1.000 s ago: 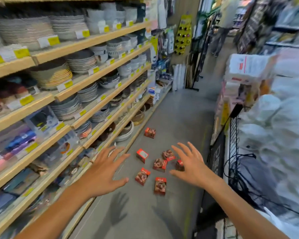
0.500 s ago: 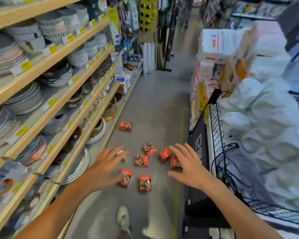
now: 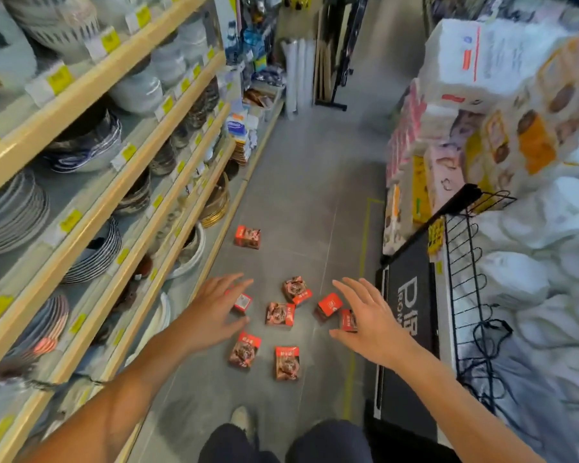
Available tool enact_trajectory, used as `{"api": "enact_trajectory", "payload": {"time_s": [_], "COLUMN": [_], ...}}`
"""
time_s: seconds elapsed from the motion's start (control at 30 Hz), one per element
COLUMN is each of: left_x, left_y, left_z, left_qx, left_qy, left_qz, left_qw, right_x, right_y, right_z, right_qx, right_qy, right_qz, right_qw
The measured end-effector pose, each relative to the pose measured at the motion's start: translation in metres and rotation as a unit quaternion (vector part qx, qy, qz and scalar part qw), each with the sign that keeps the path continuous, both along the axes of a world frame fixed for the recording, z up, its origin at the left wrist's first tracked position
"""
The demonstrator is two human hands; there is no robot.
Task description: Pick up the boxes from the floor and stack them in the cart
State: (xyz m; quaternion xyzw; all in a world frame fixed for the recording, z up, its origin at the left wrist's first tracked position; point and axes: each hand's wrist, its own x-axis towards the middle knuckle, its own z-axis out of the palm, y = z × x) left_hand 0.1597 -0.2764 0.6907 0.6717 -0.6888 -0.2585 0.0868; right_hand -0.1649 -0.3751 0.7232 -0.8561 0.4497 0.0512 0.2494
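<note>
- Down a shop aisle, seen from the person's head, both bare arms stretch forward and downward over a grey floor [image 3: 301, 182].
- Left hand [image 3: 214, 307]: palm down, fingers straight and slightly spread, holding nothing; it partly covers a red box [image 3: 243, 302] beneath it, and whether it touches that box cannot be told.
- Right hand [image 3: 365, 315]: palm turned inward, fingers spread and relaxed, thumb low; it hides part of another box [image 3: 347, 320], contact unclear.
- Small red-and-brown boxes lie scattered on the floor between and below the hands: one in the middle [image 3: 280, 314], one tilted behind it [image 3: 296, 289], one on edge [image 3: 328, 305], two nearest the person [image 3: 244, 349] [image 3: 287, 362], and one well apart, farther up the aisle [image 3: 247, 237].
- Wooden shelves [image 3: 121, 182] of plates and bowls border the floor on the left.
- A black wire cart [image 3: 462, 262] stands on the right, just beside the right hand, with white bagged goods inside.
- Open floor runs ahead between shelf edge and cart.
- Knees in dark trousers [image 3: 325, 439] and a shoe [image 3: 243, 419] show at the bottom.
</note>
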Motion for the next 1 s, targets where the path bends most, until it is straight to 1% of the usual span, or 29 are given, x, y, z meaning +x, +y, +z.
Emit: {"api": "enact_trajectory", "payload": {"time_s": [0.1,0.23,0.37,0.47,0.57,0.67,0.77,0.83,0.93,1.0], "left_x": [0.001,0.001,0.002,0.001,0.006,0.015,0.02,0.024,0.029,0.032], "left_y": [-0.018,-0.024,-0.022,-0.01,0.0,0.013,0.034,0.046,0.075,0.089], "left_z": [-0.016,-0.054,-0.115,-0.168,-0.229,-0.297,-0.371,-0.41,-0.479,-0.52], "left_qx": [0.031,0.031,0.043,0.063,0.056,0.071,0.088,0.097,0.101,0.102], "left_qy": [0.016,0.029,0.036,0.047,0.076,0.101,0.101,0.105,0.116,0.119], "left_qz": [0.03,0.119,0.18,0.229,0.27,0.302,0.337,0.342,0.359,0.375], "left_qw": [0.999,0.992,0.982,0.97,0.958,0.945,0.932,0.929,0.92,0.914], "right_x": [0.014,0.039,0.07,0.091,0.119,0.15,0.176,0.191,0.213,0.227], "right_y": [-0.039,-0.086,-0.109,-0.11,-0.105,-0.092,-0.066,-0.053,-0.028,-0.016], "right_z": [-0.033,-0.095,-0.154,-0.209,-0.259,-0.329,-0.426,-0.49,-0.591,-0.643], "right_qx": [0.023,0.04,0.078,0.104,0.114,0.118,0.085,0.069,0.029,0.01], "right_qy": [0.005,-0.003,0.034,0.051,0.071,0.091,0.131,0.167,0.156,0.144], "right_qz": [0.04,0.146,0.217,0.245,0.283,0.321,0.382,0.396,0.42,0.438], "right_qw": [0.999,0.988,0.973,0.963,0.95,0.935,0.911,0.901,0.894,0.887]}}
